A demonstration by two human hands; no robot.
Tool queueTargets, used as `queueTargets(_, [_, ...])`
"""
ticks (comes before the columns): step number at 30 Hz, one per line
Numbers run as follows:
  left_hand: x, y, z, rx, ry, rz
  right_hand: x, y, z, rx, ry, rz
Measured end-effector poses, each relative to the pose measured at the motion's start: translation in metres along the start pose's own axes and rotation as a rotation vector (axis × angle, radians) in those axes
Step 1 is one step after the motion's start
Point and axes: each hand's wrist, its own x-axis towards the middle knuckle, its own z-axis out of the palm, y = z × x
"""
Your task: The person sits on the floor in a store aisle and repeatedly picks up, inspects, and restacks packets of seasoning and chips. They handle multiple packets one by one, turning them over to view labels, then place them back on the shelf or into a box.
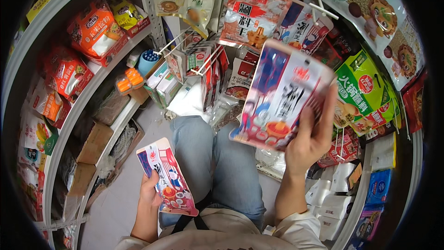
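Note:
My left hand (pixel 150 189) grips a blue, white and pink sauce pouch (pixel 170 184) by its left edge, low beside my legs. Higher up, my right hand (pixel 310 139) holds another pouch (pixel 277 100) of the same design by its right edge; it looks slightly blurred. That pouch is tilted, in front of the hanging display. Close behind its top edge hangs a further pouch of this design (pixel 305 21), partly covered. Beside that one hangs an orange and white pouch (pixel 251 14).
White hooks (pixel 322 8) jut out at the top right. Green seasoning pouches (pixel 362 83) hang at the right. On the left, curved shelves (pixel 114 47) carry bagged starch (pixel 95 29); cardboard boxes (pixel 93 142) stand lower. My knees (pixel 194 128) are bent between the shelves.

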Motion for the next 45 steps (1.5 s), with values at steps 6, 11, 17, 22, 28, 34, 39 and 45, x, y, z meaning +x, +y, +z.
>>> queueTargets(6, [0.000, -0.002, 0.003, -0.021, -0.062, -0.013, 0.057, 0.010, 0.015, 0.078, 0.054, -0.177])
queueTargets(11, [-0.001, 0.000, 0.000, -0.006, -0.044, -0.008, 0.063, 0.021, 0.016, 0.071, 0.064, -0.149])
queueTargets(17, [0.001, 0.001, 0.000, 0.003, -0.046, -0.025, 0.068, 0.027, 0.014, -0.044, 0.063, -0.124])
queueTargets(22, [0.000, 0.002, -0.003, 0.002, -0.102, -0.042, 0.085, 0.040, 0.017, -0.312, 0.061, -0.174])
queueTargets(28, [0.000, 0.000, 0.003, 0.019, -0.072, -0.056, 0.107, 0.072, 0.016, -0.646, 0.066, -0.289])
queueTargets(34, [-0.001, -0.002, 0.010, 0.026, -0.087, -0.102, 0.121, 0.095, 0.020, -0.805, 0.003, -0.302])
queueTargets(39, [0.000, -0.006, 0.012, 0.030, -0.126, -0.124, 0.130, 0.106, 0.019, -0.890, -0.083, -0.236])
queueTargets(45, [-0.004, -0.007, 0.015, 0.057, -0.073, -0.112, 0.119, 0.087, 0.013, -1.010, -0.113, -0.228])
